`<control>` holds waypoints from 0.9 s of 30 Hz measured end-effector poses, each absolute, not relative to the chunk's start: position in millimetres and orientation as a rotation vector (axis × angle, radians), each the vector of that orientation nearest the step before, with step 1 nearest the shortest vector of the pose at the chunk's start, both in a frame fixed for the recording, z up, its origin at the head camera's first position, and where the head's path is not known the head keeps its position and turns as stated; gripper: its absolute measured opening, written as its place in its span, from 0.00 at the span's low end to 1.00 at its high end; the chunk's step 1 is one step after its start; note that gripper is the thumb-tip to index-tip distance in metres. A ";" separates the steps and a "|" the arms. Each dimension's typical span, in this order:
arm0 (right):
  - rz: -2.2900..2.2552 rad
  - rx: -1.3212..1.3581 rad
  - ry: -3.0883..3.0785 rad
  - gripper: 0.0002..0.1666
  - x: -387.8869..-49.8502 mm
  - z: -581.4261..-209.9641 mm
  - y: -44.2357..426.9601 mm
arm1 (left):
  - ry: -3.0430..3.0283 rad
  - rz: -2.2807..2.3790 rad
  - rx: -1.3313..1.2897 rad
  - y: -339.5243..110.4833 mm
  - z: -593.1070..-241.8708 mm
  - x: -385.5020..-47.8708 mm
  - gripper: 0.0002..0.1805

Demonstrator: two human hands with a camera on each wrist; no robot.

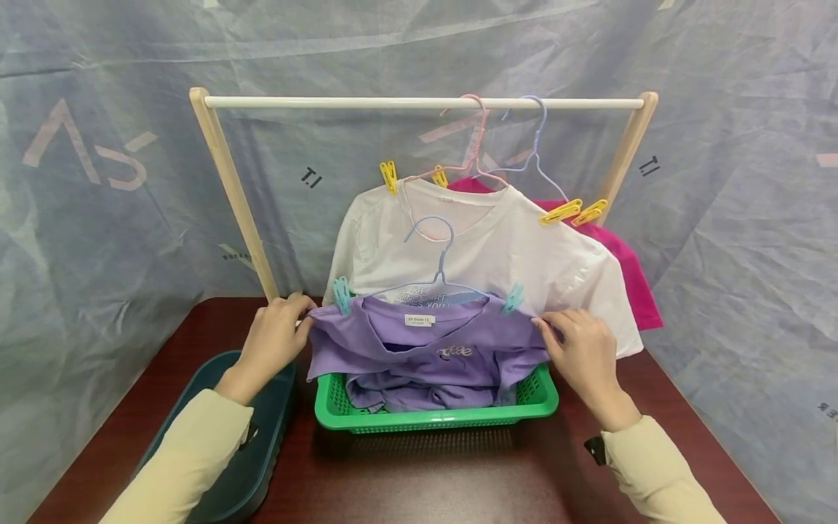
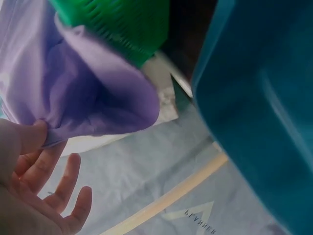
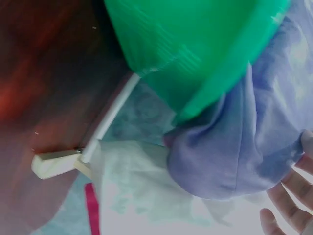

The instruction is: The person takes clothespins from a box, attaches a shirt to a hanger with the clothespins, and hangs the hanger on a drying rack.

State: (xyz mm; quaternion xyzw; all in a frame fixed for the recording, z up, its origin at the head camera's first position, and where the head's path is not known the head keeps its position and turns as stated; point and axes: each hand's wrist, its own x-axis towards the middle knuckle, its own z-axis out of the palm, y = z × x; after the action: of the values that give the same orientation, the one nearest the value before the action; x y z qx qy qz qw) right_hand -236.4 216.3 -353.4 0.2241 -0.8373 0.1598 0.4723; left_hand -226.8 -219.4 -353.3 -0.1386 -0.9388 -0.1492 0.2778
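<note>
A purple T-shirt point(image 1: 419, 364) is spread by its shoulders over a green basket point(image 1: 439, 416), its lower part bunched inside. My left hand point(image 1: 280, 327) pinches the left sleeve between thumb and fingers; the left wrist view shows the thumb on the purple cloth. On the other side my right hand point(image 1: 579, 349) pinches the right sleeve. A blue wire hanger point(image 1: 440, 273) sits in the shirt's neck, its hook standing free. One light-blue clothespin point(image 1: 341, 295) is on the left shoulder and another clothespin point(image 1: 513, 298) on the right.
Behind, a rack with a white rod point(image 1: 327, 102) and wooden posts carries a white T-shirt point(image 1: 524, 240) and a magenta shirt point(image 1: 628, 269) on hangers, with several yellow clothespins point(image 1: 561, 212). A dark teal bin point(image 1: 262, 466) stands left of the basket on the brown table point(image 1: 419, 480).
</note>
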 end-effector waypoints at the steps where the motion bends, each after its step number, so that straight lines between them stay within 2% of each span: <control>1: 0.387 0.550 -2.047 0.09 -236.4 -350.8 215.3 | -2.508 -0.399 -0.375 -220.4 -351.0 -227.1 0.05; 17: 0.317 0.562 -2.011 0.10 -238.4 -305.7 200.0 | -2.468 -0.365 -0.315 -230.0 -301.0 -233.6 0.06; 27: 0.256 0.563 -1.978 0.11 -244.4 -263.7 188.9 | -2.451 -0.370 -0.244 -233.6 -262.2 -243.9 0.06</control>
State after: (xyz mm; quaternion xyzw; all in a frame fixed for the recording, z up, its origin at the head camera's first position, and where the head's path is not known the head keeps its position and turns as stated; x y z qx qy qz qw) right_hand -244.4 188.9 -263.7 0.2337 -0.8214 0.1062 0.5093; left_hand -243.9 -233.6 -262.2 -0.0930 -0.9324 -0.1408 0.3197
